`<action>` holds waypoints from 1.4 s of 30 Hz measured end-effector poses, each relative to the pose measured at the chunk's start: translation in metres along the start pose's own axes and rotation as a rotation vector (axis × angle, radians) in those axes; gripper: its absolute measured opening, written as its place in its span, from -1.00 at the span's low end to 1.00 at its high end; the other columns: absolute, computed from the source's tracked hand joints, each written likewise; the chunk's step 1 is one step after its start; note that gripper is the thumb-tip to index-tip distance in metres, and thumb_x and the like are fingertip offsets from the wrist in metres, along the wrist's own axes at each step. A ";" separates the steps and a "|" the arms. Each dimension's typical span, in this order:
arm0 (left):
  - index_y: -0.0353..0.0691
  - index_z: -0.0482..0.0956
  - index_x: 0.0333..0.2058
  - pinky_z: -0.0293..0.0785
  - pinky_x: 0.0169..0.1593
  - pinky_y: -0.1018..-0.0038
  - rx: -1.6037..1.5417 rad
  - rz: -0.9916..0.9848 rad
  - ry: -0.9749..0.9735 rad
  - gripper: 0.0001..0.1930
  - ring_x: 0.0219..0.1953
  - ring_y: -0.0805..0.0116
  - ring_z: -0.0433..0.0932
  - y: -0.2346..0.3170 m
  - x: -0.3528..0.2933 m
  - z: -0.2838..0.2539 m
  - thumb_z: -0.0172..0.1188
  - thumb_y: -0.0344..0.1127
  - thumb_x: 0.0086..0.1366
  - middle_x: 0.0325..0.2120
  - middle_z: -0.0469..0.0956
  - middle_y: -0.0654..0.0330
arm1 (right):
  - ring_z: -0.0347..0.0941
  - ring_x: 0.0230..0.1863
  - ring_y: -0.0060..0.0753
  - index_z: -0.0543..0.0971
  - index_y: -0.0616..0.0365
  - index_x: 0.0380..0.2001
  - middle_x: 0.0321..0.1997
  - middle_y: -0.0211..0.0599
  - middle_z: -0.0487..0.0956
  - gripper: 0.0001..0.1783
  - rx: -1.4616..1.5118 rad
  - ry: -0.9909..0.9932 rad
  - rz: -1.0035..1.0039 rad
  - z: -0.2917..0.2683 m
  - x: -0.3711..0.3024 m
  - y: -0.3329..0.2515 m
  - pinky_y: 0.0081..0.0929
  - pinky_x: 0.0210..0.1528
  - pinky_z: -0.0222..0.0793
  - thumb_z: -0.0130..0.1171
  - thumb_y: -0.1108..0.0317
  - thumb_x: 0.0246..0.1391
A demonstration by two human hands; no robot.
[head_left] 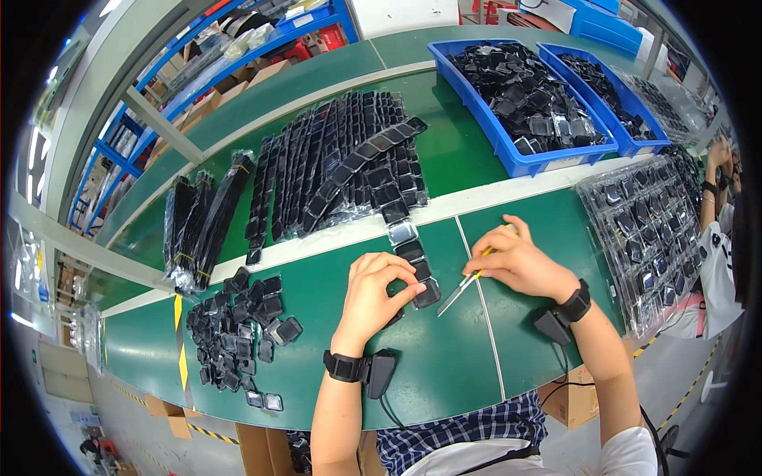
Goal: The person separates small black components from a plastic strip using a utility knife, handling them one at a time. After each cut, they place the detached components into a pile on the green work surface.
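Observation:
My left hand (pixel 379 292) is closed, thumb and fingers pinching the near end of a strip of black square pieces in clear plastic pockets (pixel 409 251). That strip runs away from me over the white ledge to the big pile of like strips (pixel 341 163). In my right hand (pixel 520 260) is a utility knife (pixel 458 292) with a yellow handle, its silver blade slanting down to the left, just right of the strip's end and apart from it. Part of the handle is hidden by my fingers. A heap of loose black square pieces (pixel 238 329) lies left of my left hand.
Two blue bins (pixel 520 165) (pixel 647 147) full of black pieces stand at the back right. Bundled black strips (pixel 208 226) lie at the back left. Clear trays of black pieces (pixel 643 238) cover the right side. Cables hang from both wrist straps. Another person's hand (pixel 718 155) shows far right.

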State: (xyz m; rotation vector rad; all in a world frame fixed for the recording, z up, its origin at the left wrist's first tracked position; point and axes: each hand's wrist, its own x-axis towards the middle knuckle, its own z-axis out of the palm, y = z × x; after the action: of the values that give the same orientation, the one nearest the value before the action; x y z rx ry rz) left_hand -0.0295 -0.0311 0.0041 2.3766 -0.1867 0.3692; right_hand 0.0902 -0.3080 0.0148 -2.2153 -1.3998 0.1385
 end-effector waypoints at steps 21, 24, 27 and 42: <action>-0.03 0.58 0.06 0.12 0.43 0.14 0.119 0.019 -0.165 -0.35 0.30 0.17 0.40 0.021 -0.007 -0.016 0.61 -0.14 -0.05 0.23 0.51 0.27 | 0.41 -0.06 -0.38 0.73 -0.16 0.00 -0.12 -0.53 0.52 -0.63 -0.067 0.155 -0.002 0.011 0.004 -0.012 -0.26 0.24 0.13 0.39 0.39 0.10; -0.05 0.62 0.00 0.17 0.38 0.21 0.115 0.008 -0.129 -0.42 0.22 0.19 0.46 0.022 -0.005 -0.015 0.60 -0.15 -0.03 0.10 0.61 0.28 | 0.41 -0.05 -0.36 0.74 -0.16 -0.01 -0.13 -0.52 0.53 -0.61 -0.074 0.158 -0.044 0.013 0.004 -0.010 -0.26 0.24 0.16 0.41 0.42 0.06; -0.07 0.66 -0.12 0.23 0.30 0.26 0.061 -0.004 -0.072 -0.59 0.14 0.21 0.51 0.014 -0.004 -0.011 0.56 -0.18 0.05 -0.04 0.67 0.31 | 0.42 0.01 -0.37 0.74 -0.17 -0.03 -0.11 -0.55 0.52 -0.65 -0.049 0.125 -0.070 0.013 0.004 -0.012 -0.23 0.26 0.16 0.40 0.38 0.08; -0.08 0.71 -0.35 0.28 0.18 0.30 0.030 -0.042 -0.021 -0.86 0.03 0.25 0.53 0.002 0.001 0.002 0.49 -0.28 0.15 -0.13 0.66 0.35 | 0.42 0.09 -0.38 0.74 -0.17 -0.08 -0.08 -0.55 0.54 -0.69 -0.026 0.140 -0.118 0.030 0.016 -0.017 -0.16 0.35 0.11 0.39 0.40 0.08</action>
State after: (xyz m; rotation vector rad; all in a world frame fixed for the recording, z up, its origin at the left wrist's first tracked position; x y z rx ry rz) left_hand -0.0282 -0.0344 0.0042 2.4108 -0.1409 0.3299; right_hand 0.0736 -0.2776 -0.0002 -2.1122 -1.4573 -0.0758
